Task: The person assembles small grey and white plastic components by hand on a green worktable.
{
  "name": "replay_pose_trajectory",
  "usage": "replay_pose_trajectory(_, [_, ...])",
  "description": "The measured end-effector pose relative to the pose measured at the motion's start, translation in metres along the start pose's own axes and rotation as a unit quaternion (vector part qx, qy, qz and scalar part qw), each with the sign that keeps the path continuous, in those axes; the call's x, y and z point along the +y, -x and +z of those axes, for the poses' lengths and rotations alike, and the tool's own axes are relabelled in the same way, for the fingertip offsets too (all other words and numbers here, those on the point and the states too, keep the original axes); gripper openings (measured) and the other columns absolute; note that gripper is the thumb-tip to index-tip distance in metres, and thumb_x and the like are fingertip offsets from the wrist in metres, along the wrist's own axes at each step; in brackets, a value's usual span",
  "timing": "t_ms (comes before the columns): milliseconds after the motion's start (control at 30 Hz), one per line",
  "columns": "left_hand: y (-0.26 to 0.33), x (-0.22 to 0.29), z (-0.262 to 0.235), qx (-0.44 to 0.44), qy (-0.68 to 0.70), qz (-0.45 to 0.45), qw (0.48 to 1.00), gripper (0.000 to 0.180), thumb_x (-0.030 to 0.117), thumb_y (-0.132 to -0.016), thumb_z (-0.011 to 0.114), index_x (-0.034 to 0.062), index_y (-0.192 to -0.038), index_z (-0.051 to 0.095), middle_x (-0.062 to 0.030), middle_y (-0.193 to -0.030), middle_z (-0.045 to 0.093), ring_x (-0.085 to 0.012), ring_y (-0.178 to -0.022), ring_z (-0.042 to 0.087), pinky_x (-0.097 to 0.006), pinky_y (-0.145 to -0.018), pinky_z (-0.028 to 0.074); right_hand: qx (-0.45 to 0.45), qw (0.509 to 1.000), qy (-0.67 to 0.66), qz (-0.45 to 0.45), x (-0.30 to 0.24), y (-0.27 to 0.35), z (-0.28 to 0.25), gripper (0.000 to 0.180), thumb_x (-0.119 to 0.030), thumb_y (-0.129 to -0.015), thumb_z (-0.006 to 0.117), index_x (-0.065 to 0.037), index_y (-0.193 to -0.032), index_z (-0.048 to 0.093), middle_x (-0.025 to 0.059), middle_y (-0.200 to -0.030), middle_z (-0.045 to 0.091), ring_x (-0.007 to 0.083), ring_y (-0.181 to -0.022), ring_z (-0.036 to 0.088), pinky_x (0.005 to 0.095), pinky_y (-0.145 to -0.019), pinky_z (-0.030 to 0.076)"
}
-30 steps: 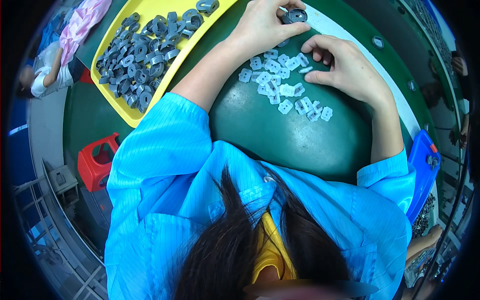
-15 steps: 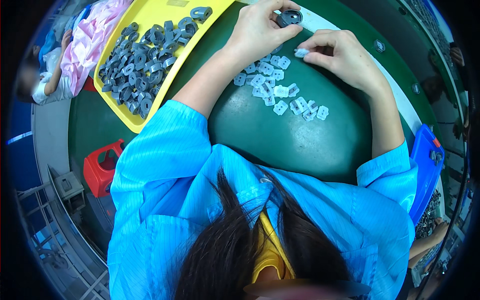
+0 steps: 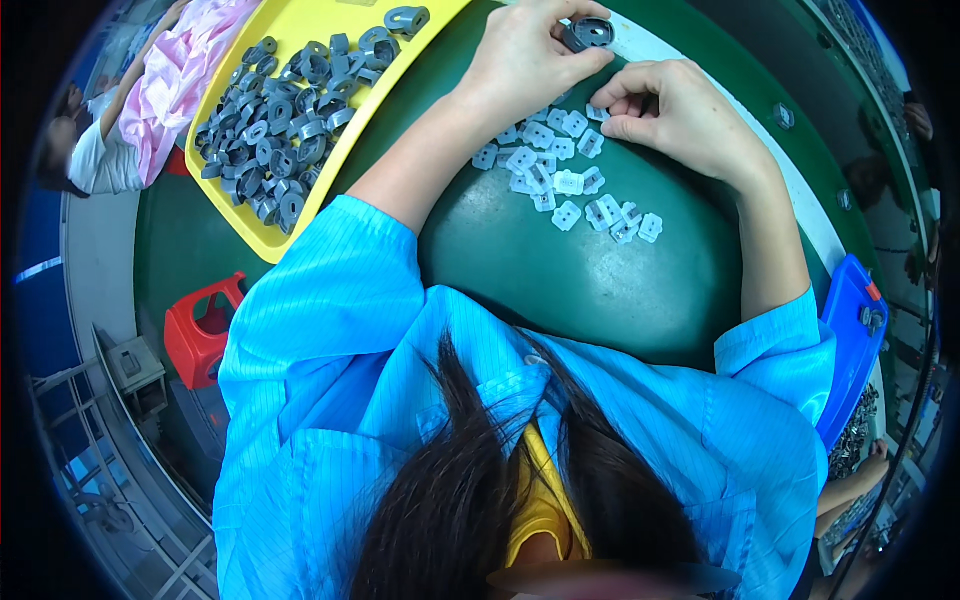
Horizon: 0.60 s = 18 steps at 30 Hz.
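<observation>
My left hand (image 3: 535,50) pinches a dark grey rounded plastic part (image 3: 588,34), its hollow side showing, above the far edge of the green table (image 3: 590,290). Just right of it, my right hand (image 3: 660,115) is curled low over the table, thumb and forefinger at a small translucent white plastic piece (image 3: 597,113). The fingers look closed on that piece, though the contact is partly hidden. Between and below my hands lies a loose scatter of similar white pieces (image 3: 569,183), some overlapping.
A yellow tray (image 3: 272,245) of dark grey parts (image 3: 275,125) stands left of my forearm. A blue tray (image 3: 845,350) lies beside my right elbow. Beyond a pale strip, a green band (image 3: 740,55) carries spaced clear pieces (image 3: 784,116). A red stool (image 3: 205,335) and other people are nearby.
My right hand has lowered the white piece slightly toward the scatter. My left hand still holds the grey part, shifted a little right. Clear pieces on the outer green band have moved nearer.
</observation>
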<state>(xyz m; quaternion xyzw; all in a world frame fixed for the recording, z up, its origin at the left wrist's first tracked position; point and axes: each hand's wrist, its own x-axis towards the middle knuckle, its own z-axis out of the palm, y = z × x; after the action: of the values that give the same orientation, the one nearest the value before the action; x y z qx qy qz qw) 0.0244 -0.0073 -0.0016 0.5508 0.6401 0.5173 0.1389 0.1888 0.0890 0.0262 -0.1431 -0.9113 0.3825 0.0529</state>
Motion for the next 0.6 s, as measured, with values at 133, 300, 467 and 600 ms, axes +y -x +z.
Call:
replay_pose_trajectory(133, [0.002,-0.004,0.000,0.006,-0.027,0.015,0.999,0.035,0.009,-0.075,0.075,-0.0011,-0.107,0.065,-0.0134,-0.091,0.068,-0.0148,-0.069,0.065,-0.026,-0.063,0.053,0.069,0.996,0.053,-0.019,0.000,0.003,0.002,0.020,-0.014,-0.080,0.068,0.001,-0.092,0.071,0.0124,-0.077,0.069,0.0195,-0.070,0.066,0.0314,-0.067,0.052])
replay_pose_trajectory(300, [0.001,0.006,0.006,0.045,-0.017,0.024,0.999,0.031,0.010,-0.074,0.077,-0.0013,-0.101,0.065,-0.0139,-0.090,0.067,-0.0188,-0.073,0.067,-0.029,-0.066,0.054,0.250,0.952,-0.175,0.022,0.011,-0.003,0.002,0.021,-0.017,-0.084,0.070,-0.001,-0.097,0.072,0.0038,-0.085,0.069,0.0099,-0.075,0.061,0.0241,-0.069,0.047])
replay_pose_trajectory(467, [0.001,0.015,0.008,0.023,0.003,0.009,1.000,0.030,0.010,-0.074,0.077,-0.0009,-0.100,0.064,-0.0141,-0.089,0.067,-0.0196,-0.074,0.067,-0.029,-0.067,0.054,0.306,0.923,-0.231,-0.012,0.011,-0.014,0.017,0.015,-0.014,-0.086,0.069,-0.001,-0.092,0.071,0.0012,-0.088,0.068,0.0068,-0.078,0.057,0.0205,-0.068,0.044])
replay_pose_trajectory(600, [0.002,0.008,0.009,0.039,0.022,0.015,0.999,0.030,0.008,-0.075,0.075,-0.0008,-0.099,0.061,-0.0138,-0.087,0.065,-0.0197,-0.073,0.067,-0.030,-0.067,0.054,0.343,0.934,0.089,-0.046,0.001,-0.007,0.009,0.017,-0.017,-0.081,0.070,-0.001,-0.088,0.071,0.0009,-0.082,0.068,0.0083,-0.072,0.057,0.0244,-0.063,0.044])
